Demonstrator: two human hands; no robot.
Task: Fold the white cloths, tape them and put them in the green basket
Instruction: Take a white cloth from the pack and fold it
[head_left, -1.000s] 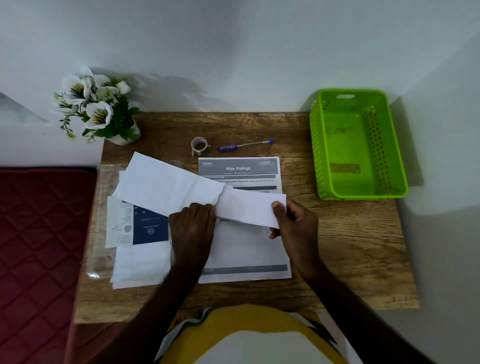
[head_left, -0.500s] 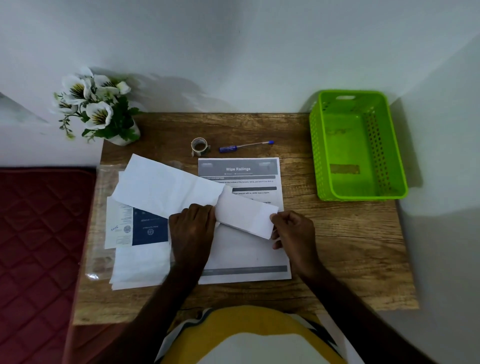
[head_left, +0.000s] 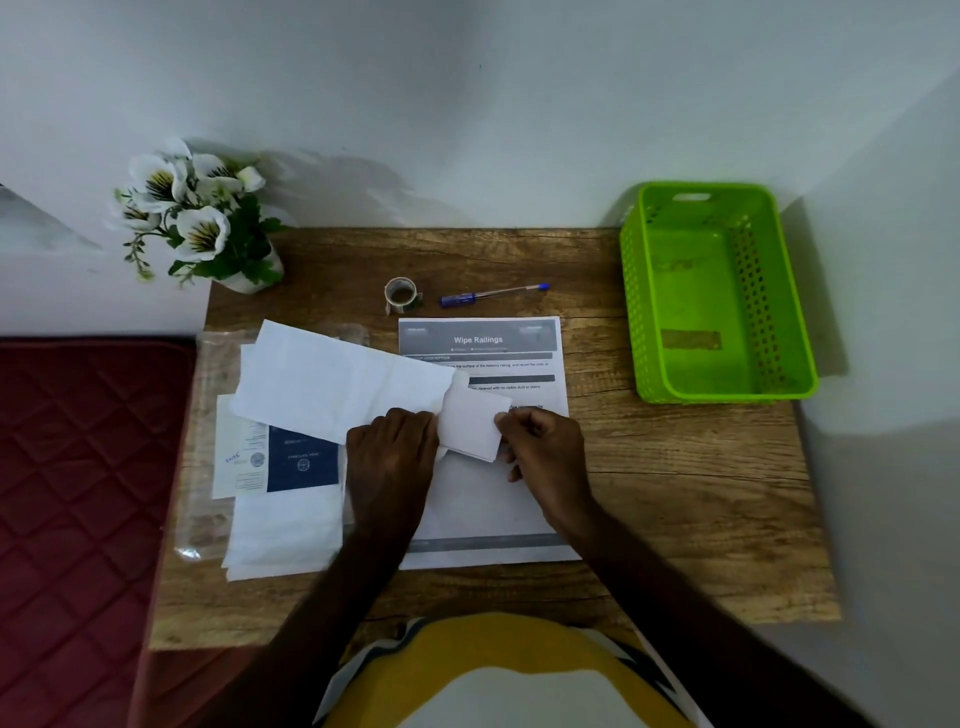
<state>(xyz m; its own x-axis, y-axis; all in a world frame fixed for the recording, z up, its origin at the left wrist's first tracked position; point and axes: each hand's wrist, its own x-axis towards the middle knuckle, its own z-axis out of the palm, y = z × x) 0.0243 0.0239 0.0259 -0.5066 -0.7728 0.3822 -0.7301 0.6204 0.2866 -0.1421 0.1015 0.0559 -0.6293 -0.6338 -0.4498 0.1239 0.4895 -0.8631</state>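
While the left hand (head_left: 390, 457) presses down on the white cloth (head_left: 332, 384) with its fingers bent over the fold, the right hand (head_left: 540, 447) pinches the cloth's right end, which is turned over toward the middle. The cloth lies on the bench (head_left: 675, 493), partly over a printed sheet (head_left: 483, 499), and its long side runs from the upper left down to the right. The loose long part stretches away to the left of both hands, so the left hand is nearer to it. I think the next fold must go that way. The tape roll (head_left: 401, 294) sits just past the sheet, beside a pen (head_left: 493, 294). The green basket (head_left: 628, 291) waits well off to the right, nearer the right hand, with nothing white in it.
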